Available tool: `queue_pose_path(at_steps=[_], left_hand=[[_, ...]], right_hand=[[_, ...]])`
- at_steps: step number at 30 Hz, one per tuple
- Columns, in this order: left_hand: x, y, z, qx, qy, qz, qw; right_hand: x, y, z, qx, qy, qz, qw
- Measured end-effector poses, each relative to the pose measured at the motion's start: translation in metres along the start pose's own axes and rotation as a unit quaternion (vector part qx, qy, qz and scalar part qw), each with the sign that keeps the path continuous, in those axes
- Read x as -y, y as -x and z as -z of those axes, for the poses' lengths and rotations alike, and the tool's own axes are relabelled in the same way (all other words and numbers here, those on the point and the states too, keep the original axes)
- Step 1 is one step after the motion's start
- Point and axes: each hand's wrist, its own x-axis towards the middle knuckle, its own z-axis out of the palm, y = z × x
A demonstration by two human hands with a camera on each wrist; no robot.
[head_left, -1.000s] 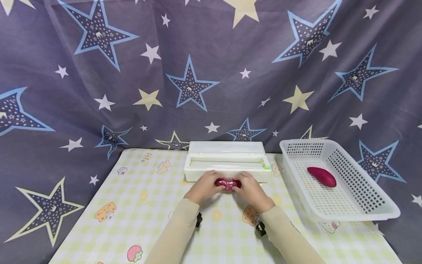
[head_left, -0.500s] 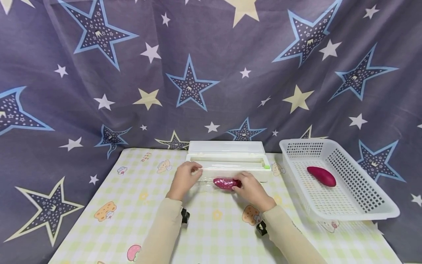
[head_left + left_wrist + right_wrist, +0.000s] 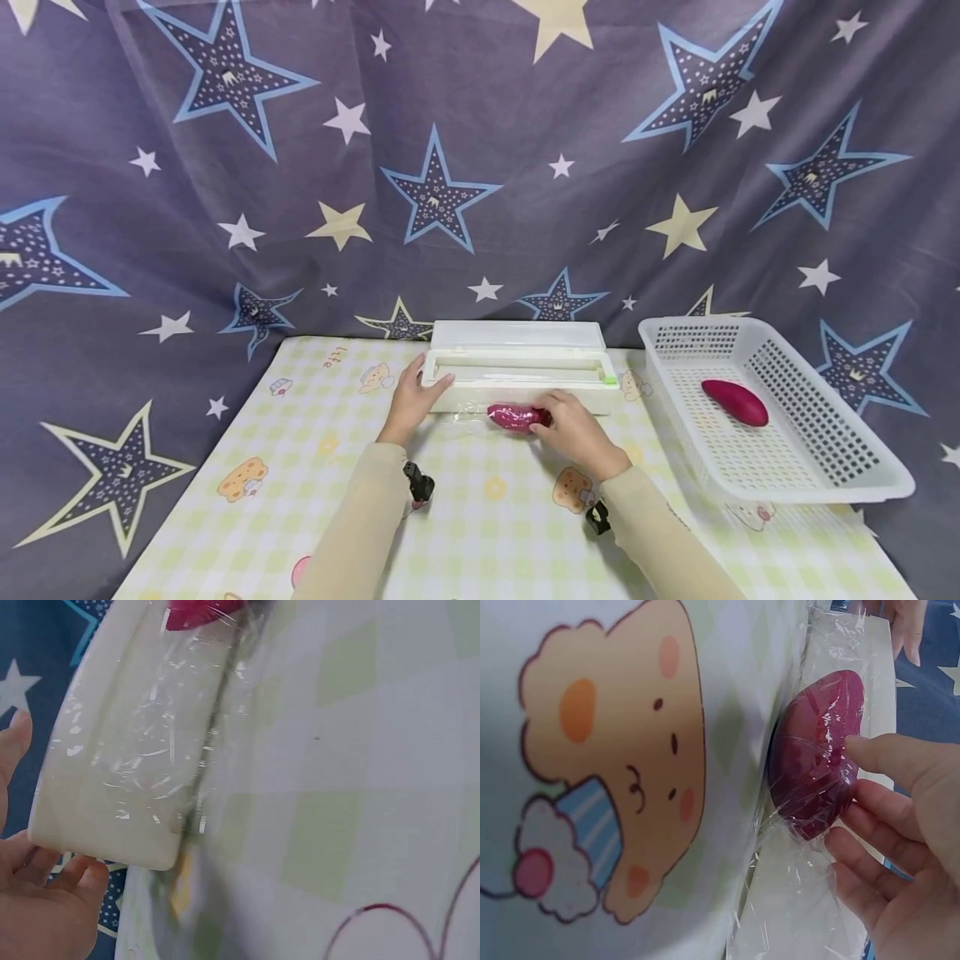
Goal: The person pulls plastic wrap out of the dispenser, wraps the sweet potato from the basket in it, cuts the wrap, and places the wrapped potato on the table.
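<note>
We note a star-printed curtain [image 3: 187, 275] behind; the checked table [image 3: 315, 454], lettered "Life" [image 3: 336, 357]; the left hand [image 3: 411, 402], fingers parted, at the white box's [image 3: 517, 396] end; a film-wrapped magenta piece [image 3: 512, 418] before the box, pinched by the right hand [image 3: 574, 434]; a basket [image 3: 813, 493] containing a second piece [image 3: 735, 402].

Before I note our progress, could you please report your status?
Right hand holds wrapped sweet potato. Left hand at white box, left end. Loose film between hands might snag.

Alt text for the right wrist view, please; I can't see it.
The right hand holds what looks like a purple-red sweet potato under clear film. A white box lies alongside, the left hand shows at top right, and a cartoon-printed tablecloth fills the left.
</note>
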Motion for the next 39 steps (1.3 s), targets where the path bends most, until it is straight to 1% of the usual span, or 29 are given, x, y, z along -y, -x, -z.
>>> queue_pose_path(at_steps=[2, 7, 11, 16, 19, 22, 24, 27, 29, 31, 33, 35, 37, 39], left_hand=[[0.004, 0.001, -0.003, 0.007, 0.007, 0.005, 0.9999], [0.01, 0.002, -0.006, 0.004, -0.004, -0.013, 0.9999], [0.013, 0.001, -0.007, 0.0, -0.005, -0.02, 0.9998], [0.014, 0.001, -0.007, 0.0, 0.001, -0.017, 0.9999], [0.014, 0.001, -0.008, -0.001, 0.004, -0.016, 0.9999], [0.013, 0.001, -0.008, 0.0, 0.006, -0.014, 0.9999], [0.013, 0.0, -0.008, 0.001, 0.006, -0.012, 0.9999], [0.012, 0.0, -0.008, 0.002, 0.005, -0.009, 0.9999], [0.012, 0.0, -0.008, 0.002, 0.004, -0.006, 1.0], [0.012, 0.001, -0.008, 0.001, 0.005, -0.004, 1.0], [0.012, 0.001, -0.008, 0.0, 0.006, -0.001, 1.0], [0.012, 0.001, -0.008, 0.0, 0.008, 0.0, 1.0], [0.011, 0.001, -0.008, -0.001, 0.01, 0.0, 0.9999], [0.011, 0.001, -0.007, -0.001, 0.015, 0.001, 0.9999]], right_hand=[[-0.001, 0.0, 0.0, 0.001, 0.001, 0.0, 1.0], [-0.002, 0.001, 0.0, 0.002, 0.001, 0.001, 1.0], [-0.001, 0.0, 0.001, 0.001, 0.005, 0.002, 1.0], [-0.002, 0.001, 0.002, 0.007, 0.004, 0.003, 1.0], [-0.003, 0.001, 0.005, 0.0, -0.006, -0.001, 1.0], [-0.007, 0.001, 0.011, -0.023, -0.02, -0.005, 0.9995], [-0.011, 0.0, 0.016, -0.049, -0.026, 0.0, 0.9984], [-0.019, -0.001, 0.023, -0.103, -0.026, 0.013, 0.9943], [-0.025, -0.002, 0.028, -0.144, -0.019, 0.02, 0.9891], [-0.031, -0.002, 0.032, -0.184, -0.011, 0.018, 0.9828], [-0.038, -0.003, 0.036, -0.215, -0.005, 0.009, 0.9765], [-0.046, -0.004, 0.04, -0.236, -0.006, -0.008, 0.9717], [-0.053, -0.004, 0.041, -0.247, -0.012, -0.031, 0.9685], [-0.061, -0.003, 0.041, -0.247, -0.019, -0.058, 0.967]])
